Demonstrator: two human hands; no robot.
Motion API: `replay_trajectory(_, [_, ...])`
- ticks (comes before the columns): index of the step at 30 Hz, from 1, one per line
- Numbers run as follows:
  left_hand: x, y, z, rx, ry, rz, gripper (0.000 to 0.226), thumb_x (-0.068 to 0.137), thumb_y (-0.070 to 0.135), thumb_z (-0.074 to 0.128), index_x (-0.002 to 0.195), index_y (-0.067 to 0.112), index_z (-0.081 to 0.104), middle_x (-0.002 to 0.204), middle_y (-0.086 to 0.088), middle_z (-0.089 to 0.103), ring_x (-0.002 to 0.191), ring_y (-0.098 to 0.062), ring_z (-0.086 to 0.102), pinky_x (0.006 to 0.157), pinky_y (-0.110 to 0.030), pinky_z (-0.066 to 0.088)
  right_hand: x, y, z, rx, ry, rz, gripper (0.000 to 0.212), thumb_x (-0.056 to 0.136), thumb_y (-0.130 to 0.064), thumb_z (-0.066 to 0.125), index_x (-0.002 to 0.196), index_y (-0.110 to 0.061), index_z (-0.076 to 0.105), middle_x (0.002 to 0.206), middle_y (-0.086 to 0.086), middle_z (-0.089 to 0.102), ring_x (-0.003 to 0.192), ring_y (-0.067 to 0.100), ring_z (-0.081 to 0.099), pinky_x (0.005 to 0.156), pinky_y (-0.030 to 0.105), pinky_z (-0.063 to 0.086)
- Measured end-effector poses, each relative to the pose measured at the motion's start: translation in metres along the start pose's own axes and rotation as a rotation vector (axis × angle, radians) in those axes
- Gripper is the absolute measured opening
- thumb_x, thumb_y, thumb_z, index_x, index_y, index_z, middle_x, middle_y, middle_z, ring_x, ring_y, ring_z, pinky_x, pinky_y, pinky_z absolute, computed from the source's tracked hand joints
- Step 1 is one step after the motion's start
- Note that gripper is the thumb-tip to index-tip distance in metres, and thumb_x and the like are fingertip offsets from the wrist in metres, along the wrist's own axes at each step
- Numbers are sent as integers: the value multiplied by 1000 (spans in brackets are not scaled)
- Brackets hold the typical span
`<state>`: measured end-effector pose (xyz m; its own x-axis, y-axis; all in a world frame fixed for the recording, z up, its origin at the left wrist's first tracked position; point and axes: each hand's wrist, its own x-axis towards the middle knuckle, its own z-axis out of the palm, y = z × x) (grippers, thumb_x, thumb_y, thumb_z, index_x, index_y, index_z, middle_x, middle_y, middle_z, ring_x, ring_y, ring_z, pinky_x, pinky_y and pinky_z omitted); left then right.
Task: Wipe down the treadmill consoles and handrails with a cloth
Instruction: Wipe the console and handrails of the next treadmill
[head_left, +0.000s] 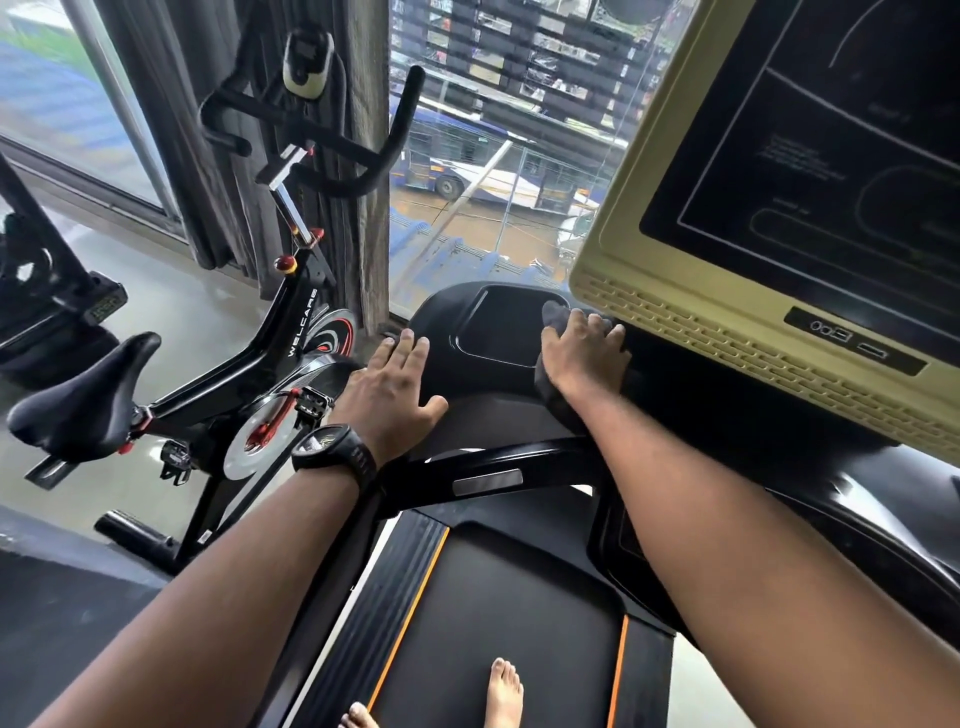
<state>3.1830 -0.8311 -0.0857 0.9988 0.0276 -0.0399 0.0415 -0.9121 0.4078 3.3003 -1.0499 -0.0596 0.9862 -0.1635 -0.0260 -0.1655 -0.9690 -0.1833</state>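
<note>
Mid-frame, the right hand (584, 353) gripping the cloth (555, 316) should sweep the console tray (493, 327) evenly while the open left hand (387, 387) braces.

screen housing (727, 332) overhangs the tray (498, 322); left side open.

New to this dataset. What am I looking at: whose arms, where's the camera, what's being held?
No robot here: a person is working with bare hands. The single picture comes from a camera on their head, looking forward and down, so the arms reach in from the bottom edge. They stand barefoot on a treadmill belt. The left hand, with a watch on its wrist, rests flat on the black console. The right hand holds a dark cloth against the console's tray, just below the yellow-framed screen. A spin bike stands to the left.
</note>
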Motion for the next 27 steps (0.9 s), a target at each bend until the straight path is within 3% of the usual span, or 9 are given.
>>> replay_trajectory(4, [1, 0, 1, 1, -3, -13, 86, 85, 55, 41, 159, 18, 17, 168, -5, 11, 154, -23, 10, 122, -48, 22, 13, -5, -7, 5, -6, -51, 49, 99, -46, 41, 141, -23, 51, 148, 8, 53, 135, 37, 43, 110, 50, 34])
replay_trajectory(9, [3, 0, 2, 1, -1, -25, 84, 87, 55, 43, 159, 19, 17, 168, -4, 11, 154, -22, 10, 122, -48, 23, -30, -11, 12, -74, 17, -26, 59, 102, -50, 40, 154, -24, 35, 163, 7, 31, 149, 45, 19, 111, 65, 27])
replay_trajectory(14, [1, 1, -1, -6, -14, -27, 90, 80, 57, 36, 159, 20, 17, 168, -3, 12, 154, -21, 11, 122, -48, 23, -30, -10, 11, -61, -11, 72, 57, 104, -52, 33, 154, -24, 30, 163, 9, 25, 149, 48, 14, 110, 76, 20])
replay_trajectory(17, [-1, 1, -2, -31, -12, -21, 83, 88, 50, 47, 159, 19, 18, 168, -4, 12, 154, -22, 10, 123, -45, 19, -29, -13, 11, -36, -16, 134, 59, 105, -51, 30, 156, -21, 28, 165, 11, 21, 149, 49, 11, 109, 75, 24])
replay_trajectory(21, [-1, 1, -6, -117, -14, -23, 87, 80, 48, 45, 158, 16, 23, 167, -7, 16, 154, -23, 12, 125, -39, 14, -44, -6, 20, -210, 12, -259, 65, 103, -56, 33, 156, -20, 28, 163, 11, 23, 147, 51, 16, 109, 65, 29])
replay_trajectory(27, [-2, 1, -10, -168, -29, -31, 90, 76, 45, 49, 157, 12, 28, 165, -11, 21, 153, -25, 16, 125, -38, 14, -33, 25, 3, -316, 11, -980, 68, 96, -56, 36, 156, -23, 37, 159, 8, 38, 145, 50, 29, 104, 69, 41])
